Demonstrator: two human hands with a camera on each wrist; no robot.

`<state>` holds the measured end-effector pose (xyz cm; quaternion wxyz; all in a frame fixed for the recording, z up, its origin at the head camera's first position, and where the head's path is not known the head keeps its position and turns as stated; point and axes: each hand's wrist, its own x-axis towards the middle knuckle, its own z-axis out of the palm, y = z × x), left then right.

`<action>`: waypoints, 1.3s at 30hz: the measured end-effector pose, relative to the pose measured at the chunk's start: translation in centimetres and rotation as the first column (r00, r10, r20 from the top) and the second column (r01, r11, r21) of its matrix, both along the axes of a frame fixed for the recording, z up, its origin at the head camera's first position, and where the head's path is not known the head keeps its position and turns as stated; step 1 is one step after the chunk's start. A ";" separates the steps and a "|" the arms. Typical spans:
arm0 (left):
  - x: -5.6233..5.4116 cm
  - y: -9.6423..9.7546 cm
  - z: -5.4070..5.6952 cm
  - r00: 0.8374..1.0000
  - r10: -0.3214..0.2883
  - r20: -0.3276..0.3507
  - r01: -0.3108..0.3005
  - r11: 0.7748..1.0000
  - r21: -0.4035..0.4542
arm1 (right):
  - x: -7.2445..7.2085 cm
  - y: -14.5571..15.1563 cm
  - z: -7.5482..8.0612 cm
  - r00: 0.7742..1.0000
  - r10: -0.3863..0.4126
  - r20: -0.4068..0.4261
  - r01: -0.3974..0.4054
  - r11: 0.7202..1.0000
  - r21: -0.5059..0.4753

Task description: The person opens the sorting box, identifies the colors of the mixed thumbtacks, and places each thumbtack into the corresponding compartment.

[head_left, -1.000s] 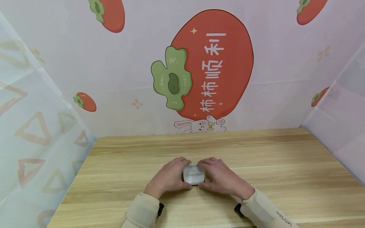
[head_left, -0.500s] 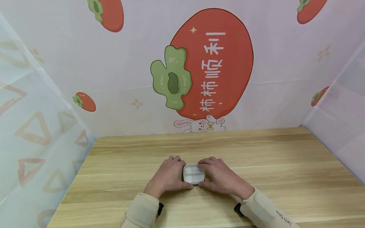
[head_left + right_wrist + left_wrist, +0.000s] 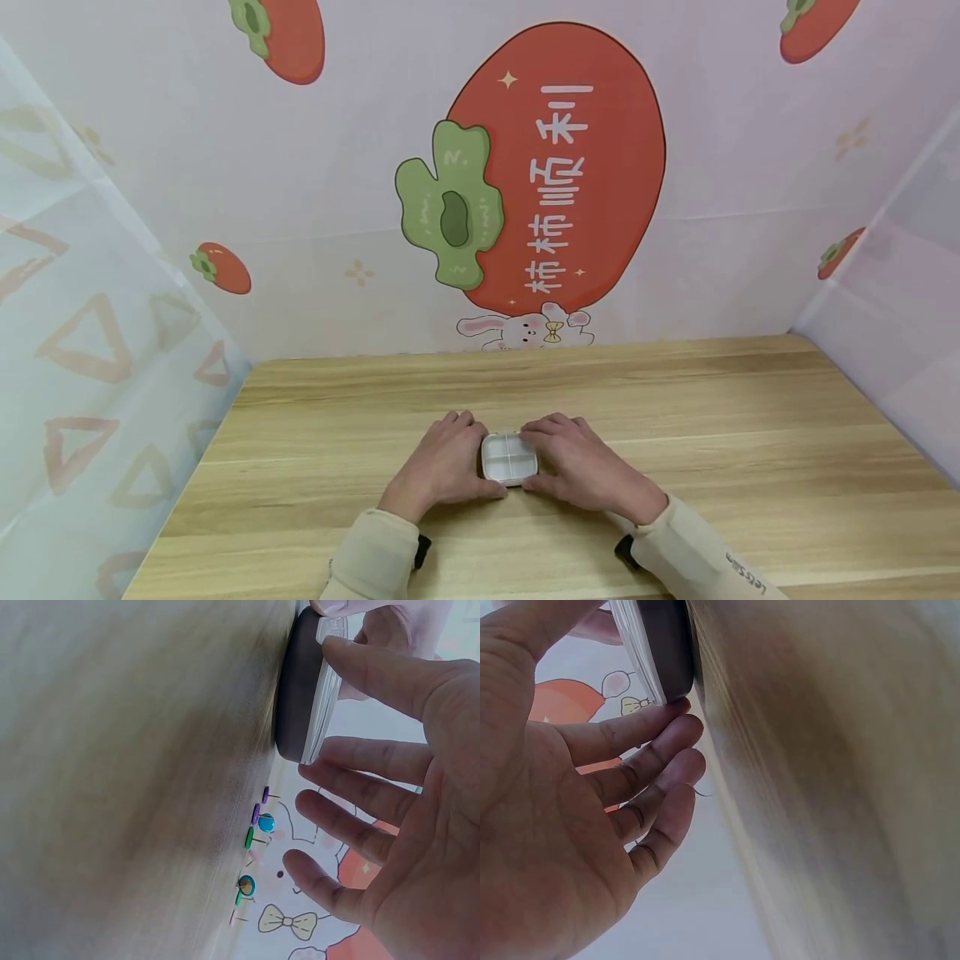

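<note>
A small pill box (image 3: 510,458) with rounded corners rests on the wooden table; a cross-shaped divider shows inside it. From the side, in the left wrist view, the pill box (image 3: 667,645) has a dark base under a pale, clear-edged top. My left hand (image 3: 442,462) holds it from the left, thumb at the near edge and index finger at the far corner. Opposite, my right hand (image 3: 581,467) pinches the right side between thumb and fingers. In the right wrist view, the ring and little fingers (image 3: 319,881) are spread apart from the box.
The wooden table (image 3: 315,425) meets a printed wall cloth (image 3: 712,275) at its back edge. Several coloured thumbtacks (image 3: 250,838) show along the table's edge in the right wrist view, points upward. Pale cloth walls (image 3: 97,333) stand at both sides.
The fingers of my left hand have drawn back slightly to the left from the box's far rim. The pill box and my right hand stay in place.
</note>
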<state>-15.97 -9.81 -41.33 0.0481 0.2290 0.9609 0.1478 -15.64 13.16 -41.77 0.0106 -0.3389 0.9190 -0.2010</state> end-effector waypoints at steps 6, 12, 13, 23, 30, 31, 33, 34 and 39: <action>0.0 0.1 0.1 1.000 0.006 0.008 -0.006 1.000 0.004 | 0.0 0.1 0.2 1.000 0.009 0.012 -0.009 1.000 0.012; 0.0 0.1 0.1 1.000 0.012 0.018 -0.012 1.000 0.005 | -0.1 0.3 0.3 0.998 0.022 0.062 -0.022 1.000 -0.009; 0.0 0.1 0.1 1.000 0.013 0.019 -0.013 1.000 0.006 | -0.2 0.4 0.4 0.997 0.027 0.068 -0.026 1.000 -0.015; 0.1 -0.1 0.1 0.999 0.017 0.027 -0.017 0.999 0.027 | -0.2 0.7 0.5 0.994 0.017 0.105 -0.012 0.999 -0.049; 0.1 -0.6 0.3 0.999 0.022 0.028 -0.024 0.998 0.054 | -0.4 1.0 0.6 0.997 0.003 0.075 0.001 0.999 -0.049; 0.1 -0.6 0.3 0.999 0.022 0.029 -0.024 0.998 0.059 | -0.4 1.0 0.6 0.998 0.007 0.065 -0.004 0.999 -0.053; 0.0 -0.6 0.3 0.999 0.024 0.033 -0.026 0.998 0.065 | -0.5 1.1 0.6 0.999 0.013 0.053 -0.010 0.998 -0.056; 0.0 -0.6 0.3 0.999 0.026 0.036 -0.028 0.997 0.065 | -0.5 1.1 0.6 0.998 0.015 0.055 -0.012 0.998 -0.058; 0.0 -0.5 0.2 0.998 0.036 0.045 -0.038 0.997 0.063 | -0.7 1.2 0.6 0.996 0.015 0.091 -0.007 0.996 -0.086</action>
